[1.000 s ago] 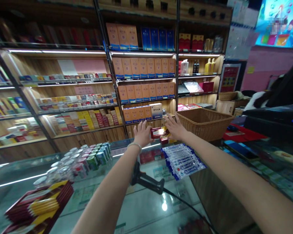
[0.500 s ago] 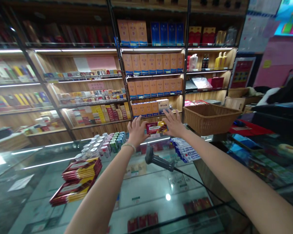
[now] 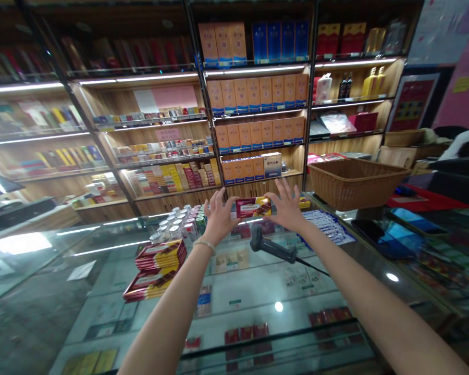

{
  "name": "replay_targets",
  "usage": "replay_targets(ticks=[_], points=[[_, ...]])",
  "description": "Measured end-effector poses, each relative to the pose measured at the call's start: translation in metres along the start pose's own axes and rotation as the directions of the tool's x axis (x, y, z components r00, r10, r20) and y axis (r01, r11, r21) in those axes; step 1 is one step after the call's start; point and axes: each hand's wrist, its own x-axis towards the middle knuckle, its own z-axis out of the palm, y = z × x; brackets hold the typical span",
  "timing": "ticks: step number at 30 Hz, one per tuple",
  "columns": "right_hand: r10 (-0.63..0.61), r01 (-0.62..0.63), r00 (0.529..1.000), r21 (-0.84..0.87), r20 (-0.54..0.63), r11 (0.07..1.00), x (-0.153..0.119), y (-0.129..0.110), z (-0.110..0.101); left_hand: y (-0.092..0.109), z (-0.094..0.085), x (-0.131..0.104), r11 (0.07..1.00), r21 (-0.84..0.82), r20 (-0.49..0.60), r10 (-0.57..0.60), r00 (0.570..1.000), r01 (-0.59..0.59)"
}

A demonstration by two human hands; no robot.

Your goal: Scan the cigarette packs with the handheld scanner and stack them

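Observation:
A flat red-and-yellow snack packet (image 3: pixel 254 207) is held level above the glass counter, one end in each hand. My left hand (image 3: pixel 219 214) pinches the left end between thumb and forefinger, its other fingers spread upward. At the right end, my right hand (image 3: pixel 287 205) grips the packet in the same way. Below lies a dark handheld barcode scanner (image 3: pixel 275 246), its cable trailing right. Stacks of similar red-and-yellow packets (image 3: pixel 160 256) sit left of my left forearm. Blue-and-white packets (image 3: pixel 328 227) are spread beyond my right wrist.
Small cans and tubs (image 3: pixel 175 223) stand in rows behind the stacks. A brown wicker basket (image 3: pixel 355 182) rests on the counter at the right. Beneath the glass counter top (image 3: pixel 254 291) are more packs. Shelves of orange boxes (image 3: pixel 260 95) line the back wall.
My view has turned, so the shelves and counter goods appear further right. Both hands still hold the packet, with little change in their pose.

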Motion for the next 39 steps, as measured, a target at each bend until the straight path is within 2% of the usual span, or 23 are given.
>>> replay_targets(ticks=[4, 9, 15, 20, 27, 31, 35, 39], points=[[0.017, -0.016, 0.999, 0.033, -0.037, 0.999, -0.011, -0.019, 0.000, -0.007, -0.005, -0.017, 0.999, -0.018, -0.003, -0.029, 1.000, 0.029], [0.022, -0.022, 0.999, 0.002, -0.047, 1.000, -0.022, -0.037, 0.000, -0.010, -0.003, -0.034, 0.997, -0.048, 0.009, -0.057, 0.998, 0.057], [0.020, -0.020, 0.999, 0.006, -0.040, 1.000, -0.034, -0.043, 0.008, -0.015, 0.003, -0.046, 1.000, 0.010, 0.017, -0.020, 1.000, 0.020], [-0.010, 0.010, 1.000, 0.011, -0.014, 1.000, -0.040, -0.043, 0.009, -0.017, 0.001, -0.055, 0.999, 0.044, 0.012, 0.020, 1.000, -0.020], [0.019, -0.018, 1.000, 0.096, -0.012, 0.995, -0.045, -0.047, -0.006, -0.022, 0.000, -0.060, 1.000, -0.010, 0.008, 0.015, 1.000, -0.015], [-0.011, 0.013, 1.000, 0.133, -0.012, 0.991, -0.046, -0.054, -0.015, -0.025, 0.004, -0.060, 1.000, -0.008, 0.009, 0.009, 1.000, -0.009], [-0.033, 0.036, 0.999, 0.115, -0.027, 0.993, -0.047, -0.059, -0.019, -0.020, 0.005, -0.061, 1.000, -0.001, 0.025, -0.005, 1.000, 0.006], [-0.018, 0.027, 0.996, 0.099, -0.090, 0.995, -0.047, -0.060, -0.019, -0.012, -0.001, -0.060, 0.999, -0.004, 0.021, -0.050, 0.999, 0.050]])
